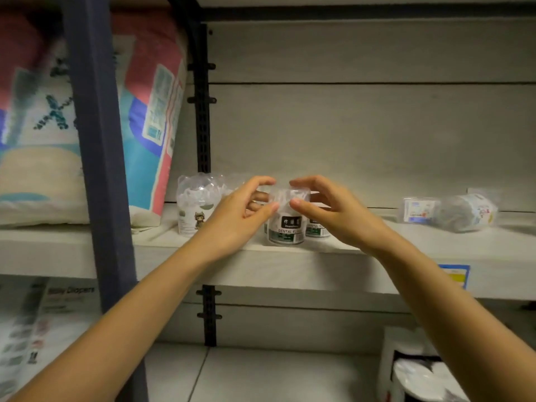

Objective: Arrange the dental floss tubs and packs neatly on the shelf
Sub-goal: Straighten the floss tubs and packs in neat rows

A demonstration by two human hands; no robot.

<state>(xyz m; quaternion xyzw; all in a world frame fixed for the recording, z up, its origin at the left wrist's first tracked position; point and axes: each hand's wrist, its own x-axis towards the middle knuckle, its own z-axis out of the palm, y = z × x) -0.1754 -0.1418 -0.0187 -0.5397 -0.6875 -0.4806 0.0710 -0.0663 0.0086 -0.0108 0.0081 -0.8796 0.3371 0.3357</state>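
- On the middle shelf (377, 256), close to its front edge, the front tub (285, 227) is seen standing upright, its long axis vertical and its "DENTAL FLOSS" label turned toward the camera.
- The tub is bracketed from both sides. The left hand (235, 219) is placed at its left and the right hand (333, 216) at its right, so that it lies straight ahead between them and neither hand is noticeably nearer.
- Both hands are curled round the upper part of the tub, with each thumb laid against the near face just under the lid and the index fingers arched over the top. How the remaining fingers meet the far side cannot be told.
- A second tub (317, 229) of the same kind is seen just behind and to the right, partly hidden by the right hand and touching or nearly touching the front one.
- A clear pack (194, 204) is stood upright at the left end, near the left hand but apart from the held tub.
- Well apart to the right, a flat pack (417, 210) and a toppled tub (467, 211) are left lying on their sides, long axes along the shelf.
- The step in hand is judged to be squaring the front tub within its row. The lying items would be reached more readily by the right hand, and each would need to be tipped upright.
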